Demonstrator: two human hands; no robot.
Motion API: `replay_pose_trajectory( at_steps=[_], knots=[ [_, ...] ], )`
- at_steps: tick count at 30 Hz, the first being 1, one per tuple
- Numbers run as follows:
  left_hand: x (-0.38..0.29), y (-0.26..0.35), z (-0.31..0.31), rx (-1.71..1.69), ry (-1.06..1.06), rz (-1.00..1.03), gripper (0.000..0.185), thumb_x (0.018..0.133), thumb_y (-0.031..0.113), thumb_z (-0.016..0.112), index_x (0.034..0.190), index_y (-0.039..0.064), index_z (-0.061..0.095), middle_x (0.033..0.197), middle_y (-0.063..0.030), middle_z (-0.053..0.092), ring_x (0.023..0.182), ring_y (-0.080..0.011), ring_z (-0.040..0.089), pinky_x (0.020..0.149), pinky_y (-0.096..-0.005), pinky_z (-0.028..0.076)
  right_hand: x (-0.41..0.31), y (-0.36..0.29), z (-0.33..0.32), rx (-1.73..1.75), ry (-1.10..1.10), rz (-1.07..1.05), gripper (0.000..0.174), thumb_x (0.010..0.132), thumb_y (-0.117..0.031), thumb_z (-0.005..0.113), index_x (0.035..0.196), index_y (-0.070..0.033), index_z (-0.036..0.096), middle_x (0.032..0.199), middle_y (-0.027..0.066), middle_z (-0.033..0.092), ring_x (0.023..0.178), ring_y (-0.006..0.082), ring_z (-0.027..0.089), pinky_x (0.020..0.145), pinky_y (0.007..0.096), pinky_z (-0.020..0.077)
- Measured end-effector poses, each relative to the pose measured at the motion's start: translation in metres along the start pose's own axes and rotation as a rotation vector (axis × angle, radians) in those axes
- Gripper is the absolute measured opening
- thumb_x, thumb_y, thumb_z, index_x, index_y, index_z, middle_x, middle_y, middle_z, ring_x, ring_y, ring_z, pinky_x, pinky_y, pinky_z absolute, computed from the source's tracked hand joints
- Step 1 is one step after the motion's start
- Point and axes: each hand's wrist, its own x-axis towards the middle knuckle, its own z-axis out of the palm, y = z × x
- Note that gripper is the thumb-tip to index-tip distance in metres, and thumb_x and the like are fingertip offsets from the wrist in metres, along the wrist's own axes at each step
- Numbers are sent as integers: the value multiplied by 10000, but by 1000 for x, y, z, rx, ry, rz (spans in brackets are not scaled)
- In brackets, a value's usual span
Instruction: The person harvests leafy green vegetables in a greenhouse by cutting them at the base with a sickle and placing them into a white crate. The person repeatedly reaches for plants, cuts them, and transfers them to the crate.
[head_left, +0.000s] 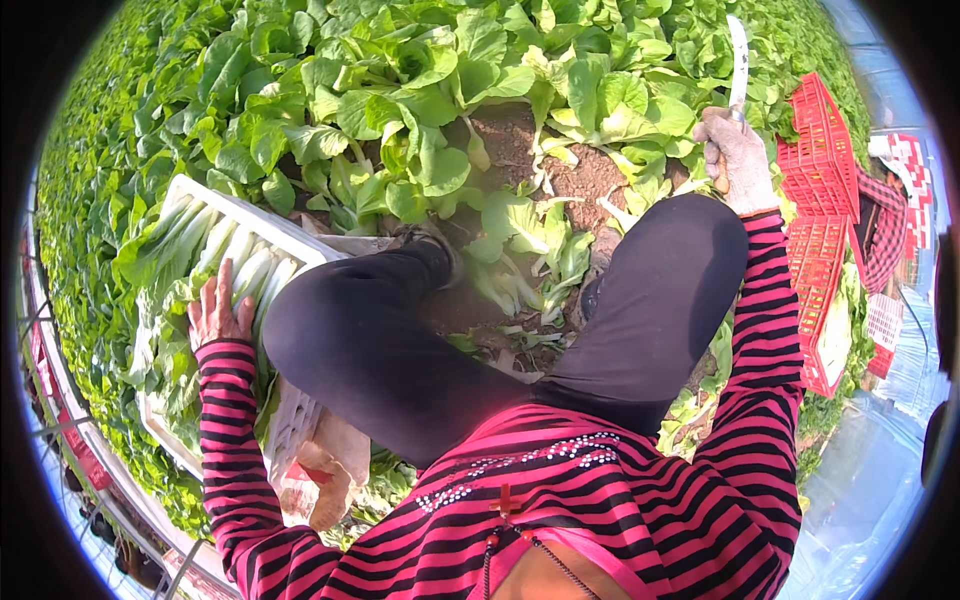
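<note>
My left hand, bare, rests with its fingers spread on leafy greens packed in a white plastic crate beside my left knee. Pale stalks lie in a row at the crate's far end. On the right, my right hand wears a light work glove and grips a knife by its wooden handle. The knife's blade points up and away, over the growing plants. Cut leaves lie on the soil between my feet.
Rows of leafy vegetables grow ahead and to the left. Red plastic crates stand to my right, one holding greens. Beyond them a person in a checked sleeve is partly visible. Blue plastic sheeting borders the right side. Brown paper lies near my left hip.
</note>
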Motion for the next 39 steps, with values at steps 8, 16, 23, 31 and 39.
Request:
replay_pose_trajectory(
  at_steps=[8, 16, 23, 31, 39],
  knots=[
    [6, -49, 90, 36, -167, -112, 725, 758, 253, 578, 1353, 383, 183, 1286, -57, 373, 1072, -363, 407, 882, -478, 380, -37, 120, -39, -737, 155, 100, 159, 740, -226, 557, 766, -71, 582, 679, 37, 577, 605, 106, 548, 570, 264, 449],
    [71, -3, -63, 274, -629, -173, 890, 680, 313, 687, 1380, 265, 140, 1406, -130, 224, 1242, -299, 327, 991, -452, 288, -70, 227, -58, -537, 84, 295, 200, 746, -221, 522, 776, -32, 579, 672, 120, 588, 607, 251, 570, 570, 346, 459],
    [161, 274, -95, -473, -299, 503, 635, 693, 117, 659, 1255, 40, 373, 1088, -180, 537, 979, -334, 525, 858, -384, 421, 5, 268, -27, -321, -73, 661, 153, 718, -141, 530, 726, 9, 558, 575, 121, 545, 448, 233, 515, 418, 351, 423],
    [191, 650, 28, 111, -208, 1348, 362, 788, 155, 513, 1146, 108, 504, 1251, -81, 425, 1225, -249, 316, 990, -414, 294, 38, 327, -30, -395, -286, 398, 136, 654, -172, 629, 762, -109, 577, 623, 57, 549, 587, 199, 570, 453, 307, 436],
    [275, 573, 126, 37, -380, 863, 537, 695, 81, 632, 1188, 245, 494, 1351, -49, 255, 1201, -297, 264, 970, -413, 328, 50, 326, -12, -437, -213, 434, 119, 809, -76, 468, 902, -32, 528, 706, 97, 530, 624, 207, 530, 569, 320, 465]
  ],
)
